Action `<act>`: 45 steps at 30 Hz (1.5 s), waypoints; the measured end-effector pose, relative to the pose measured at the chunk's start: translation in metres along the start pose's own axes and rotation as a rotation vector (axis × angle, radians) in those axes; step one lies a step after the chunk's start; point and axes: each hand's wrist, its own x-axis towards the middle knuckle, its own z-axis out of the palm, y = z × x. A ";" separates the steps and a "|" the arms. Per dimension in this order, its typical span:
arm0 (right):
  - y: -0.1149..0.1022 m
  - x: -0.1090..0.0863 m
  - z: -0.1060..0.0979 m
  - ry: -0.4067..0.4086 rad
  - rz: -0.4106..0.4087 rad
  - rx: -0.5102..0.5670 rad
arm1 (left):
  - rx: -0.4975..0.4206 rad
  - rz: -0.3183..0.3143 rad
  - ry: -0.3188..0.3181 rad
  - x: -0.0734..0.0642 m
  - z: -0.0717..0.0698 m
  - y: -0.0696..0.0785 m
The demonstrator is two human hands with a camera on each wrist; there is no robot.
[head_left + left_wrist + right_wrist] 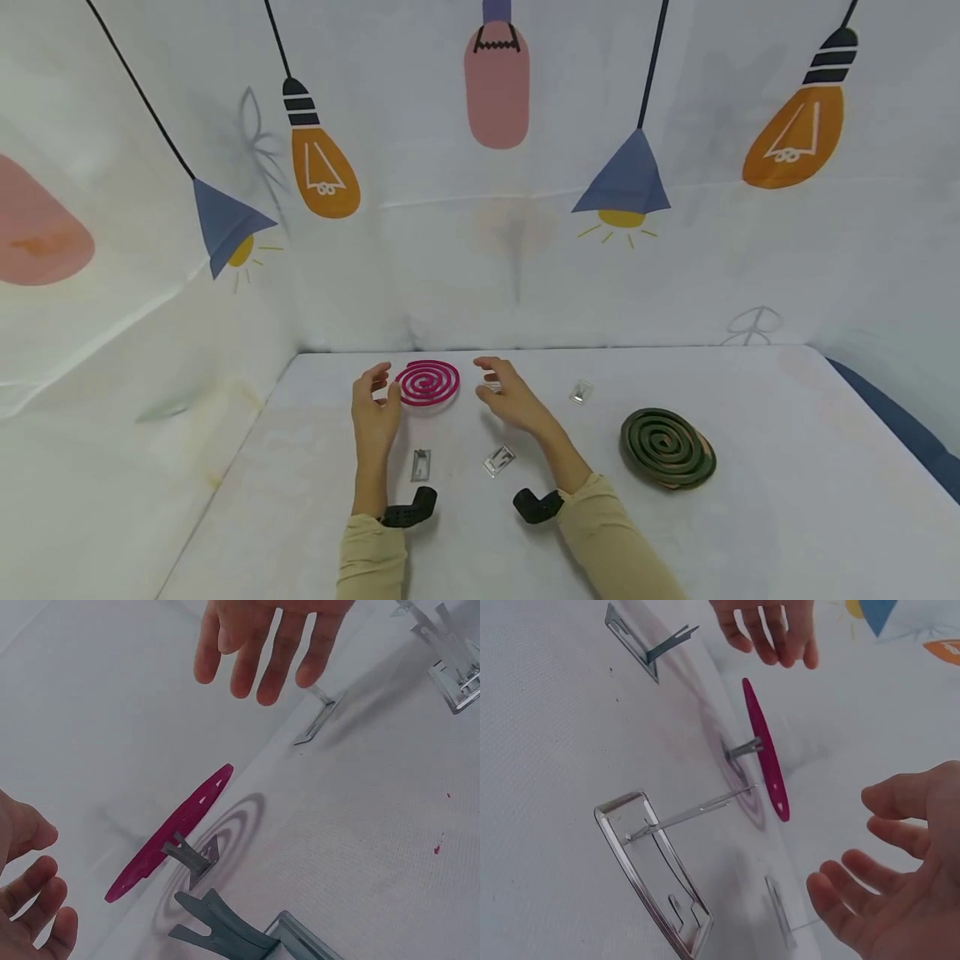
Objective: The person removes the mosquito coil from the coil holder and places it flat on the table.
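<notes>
A pink mosquito coil (427, 384) lies level, raised on a small metal stand (193, 859), near the back of the white table. My left hand (375, 418) hovers just left of the coil, fingers loosely bent and holding nothing. To the coil's right, my right hand (517, 404) is held in the air, also with nothing in its fingers. In the right wrist view the coil (768, 754) appears edge-on, apart from both hands. One more metal stand (492, 387) is partly hidden behind my right hand.
Closer to me stand two metal coil stands, one on the left (421, 466) and one on the right (498, 460). Another stand (581, 392) is farther right. Several green mosquito coils (666, 448) lie stacked at right. A lamp-printed cloth (450, 275) hangs behind the table.
</notes>
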 end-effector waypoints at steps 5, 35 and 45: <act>0.004 0.006 0.009 0.014 0.019 0.039 | -0.033 -0.068 0.046 0.001 0.001 -0.005; 0.013 0.049 0.042 0.071 0.316 0.448 | -0.386 -0.420 -0.202 0.006 0.013 -0.026; 0.020 0.055 0.046 0.062 0.349 0.665 | -0.501 -0.463 -0.222 0.007 0.014 -0.024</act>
